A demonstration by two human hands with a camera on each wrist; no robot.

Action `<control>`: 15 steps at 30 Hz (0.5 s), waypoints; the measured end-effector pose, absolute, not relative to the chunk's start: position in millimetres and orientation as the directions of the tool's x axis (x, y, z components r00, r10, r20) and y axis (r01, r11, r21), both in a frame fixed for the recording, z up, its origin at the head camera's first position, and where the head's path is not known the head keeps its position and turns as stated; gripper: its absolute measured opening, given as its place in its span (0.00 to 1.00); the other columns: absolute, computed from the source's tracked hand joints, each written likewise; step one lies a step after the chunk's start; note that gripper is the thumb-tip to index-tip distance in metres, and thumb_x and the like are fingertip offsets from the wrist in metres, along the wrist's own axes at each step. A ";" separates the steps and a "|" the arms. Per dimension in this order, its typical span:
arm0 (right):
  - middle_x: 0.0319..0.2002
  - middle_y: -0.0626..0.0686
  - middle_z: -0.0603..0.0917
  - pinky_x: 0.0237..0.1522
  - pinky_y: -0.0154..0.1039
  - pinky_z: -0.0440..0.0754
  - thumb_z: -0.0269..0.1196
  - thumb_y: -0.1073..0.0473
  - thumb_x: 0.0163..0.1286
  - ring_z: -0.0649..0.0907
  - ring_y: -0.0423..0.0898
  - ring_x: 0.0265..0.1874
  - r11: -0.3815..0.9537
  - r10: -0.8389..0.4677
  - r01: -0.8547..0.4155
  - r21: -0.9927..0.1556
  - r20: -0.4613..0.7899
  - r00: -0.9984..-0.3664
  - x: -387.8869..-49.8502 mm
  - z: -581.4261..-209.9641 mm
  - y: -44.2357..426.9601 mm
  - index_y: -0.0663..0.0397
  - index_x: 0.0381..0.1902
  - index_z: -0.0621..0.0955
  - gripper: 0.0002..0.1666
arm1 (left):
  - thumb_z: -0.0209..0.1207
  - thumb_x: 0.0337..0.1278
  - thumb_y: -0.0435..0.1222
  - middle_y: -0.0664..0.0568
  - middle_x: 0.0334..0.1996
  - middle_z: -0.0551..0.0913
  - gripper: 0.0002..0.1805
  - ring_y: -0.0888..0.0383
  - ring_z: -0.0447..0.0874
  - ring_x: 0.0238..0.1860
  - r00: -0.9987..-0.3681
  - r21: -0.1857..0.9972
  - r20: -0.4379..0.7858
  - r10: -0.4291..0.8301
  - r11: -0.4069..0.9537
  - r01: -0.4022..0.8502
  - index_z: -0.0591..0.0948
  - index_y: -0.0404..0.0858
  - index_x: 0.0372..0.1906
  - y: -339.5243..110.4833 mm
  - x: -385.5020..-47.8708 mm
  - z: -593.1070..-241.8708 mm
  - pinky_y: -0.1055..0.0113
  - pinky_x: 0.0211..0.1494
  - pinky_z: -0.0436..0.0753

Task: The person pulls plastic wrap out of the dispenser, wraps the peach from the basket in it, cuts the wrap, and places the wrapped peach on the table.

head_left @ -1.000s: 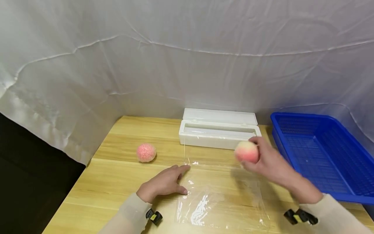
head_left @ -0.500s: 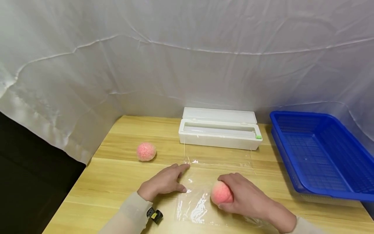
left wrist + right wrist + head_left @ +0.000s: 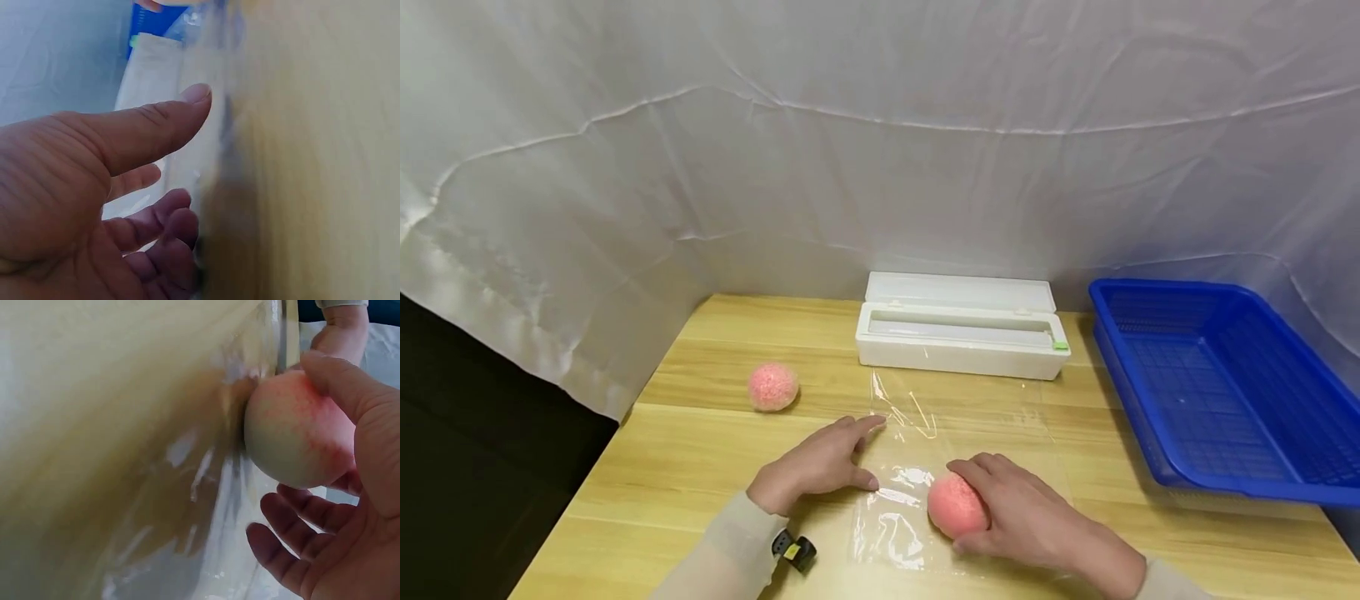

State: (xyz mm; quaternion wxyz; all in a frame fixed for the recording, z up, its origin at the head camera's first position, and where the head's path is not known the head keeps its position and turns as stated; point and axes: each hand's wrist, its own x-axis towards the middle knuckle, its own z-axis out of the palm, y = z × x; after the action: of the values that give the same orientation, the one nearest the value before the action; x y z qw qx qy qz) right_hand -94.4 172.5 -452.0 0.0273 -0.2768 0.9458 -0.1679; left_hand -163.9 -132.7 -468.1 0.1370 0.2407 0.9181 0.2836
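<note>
My right hand (image 3: 1030,517) holds a pink and cream peach (image 3: 957,505) between thumb and fingers, down on a sheet of clear cling film (image 3: 895,542). In the right wrist view the peach (image 3: 300,431) appears at the film's surface, thumb on one side and some fingers loose below. Thumb and index finger spread apart, my left hand (image 3: 816,467) rests at the film's left edge; the left wrist view shows nothing in its grasp. The film runs back to a white cling film box (image 3: 962,354) with its lid raised. Another pink peach (image 3: 772,387) lies at left.
At right stands a blue plastic basket (image 3: 1210,483). A wooden table (image 3: 647,500) carries everything, and a pale cloth curtain (image 3: 880,192) hangs behind. The table's left edge borders a dark area.
From beside the basket, my right hand has brought the peach left and down onto the film, then slightly further left. Creases in the film have shifted. The left hand has barely moved.
</note>
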 end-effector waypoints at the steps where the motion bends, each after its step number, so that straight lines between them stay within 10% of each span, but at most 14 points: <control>1: 0.56 0.43 0.81 0.55 0.50 0.85 0.80 0.35 0.53 0.82 0.43 0.53 0.791 -0.531 -0.506 -0.345 0.026 -0.847 -93.8 -452.8 172.5 0.47 0.69 0.78 0.50 | 0.79 0.52 0.43 0.51 0.46 0.79 0.45 0.57 0.76 0.44 -0.850 0.572 -0.097 0.518 0.728 0.378 0.72 0.42 0.75 -131.8 -160.6 -466.7 0.55 0.55 0.81; 8: 0.57 0.38 0.80 0.53 0.43 0.86 0.80 0.42 0.54 0.82 0.36 0.51 0.744 -0.563 -0.538 -0.396 0.061 -0.824 -90.7 -455.6 178.6 0.45 0.69 0.76 0.47 | 0.77 0.53 0.45 0.65 0.35 0.75 0.13 0.65 0.70 0.40 -0.736 0.418 0.024 0.676 0.662 0.622 0.83 0.50 0.39 -112.5 -119.2 -446.6 0.73 0.46 0.75; 15: 0.59 0.40 0.80 0.56 0.43 0.86 0.79 0.46 0.56 0.81 0.37 0.54 0.714 -0.591 -0.572 -0.404 0.090 -0.802 -90.9 -457.2 180.3 0.48 0.70 0.75 0.46 | 0.80 0.41 0.56 0.71 0.29 0.68 0.19 0.70 0.61 0.33 -0.558 0.279 0.035 0.829 0.528 0.802 0.80 0.57 0.29 -94.7 -97.3 -456.1 0.79 0.38 0.64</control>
State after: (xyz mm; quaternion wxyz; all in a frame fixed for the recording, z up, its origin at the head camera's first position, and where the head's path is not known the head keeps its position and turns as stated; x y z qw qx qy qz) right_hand -90.9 180.3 -457.2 0.0229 -0.3140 0.9255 -0.2103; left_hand -97.3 -94.7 -456.1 0.0510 0.4675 0.8725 0.1325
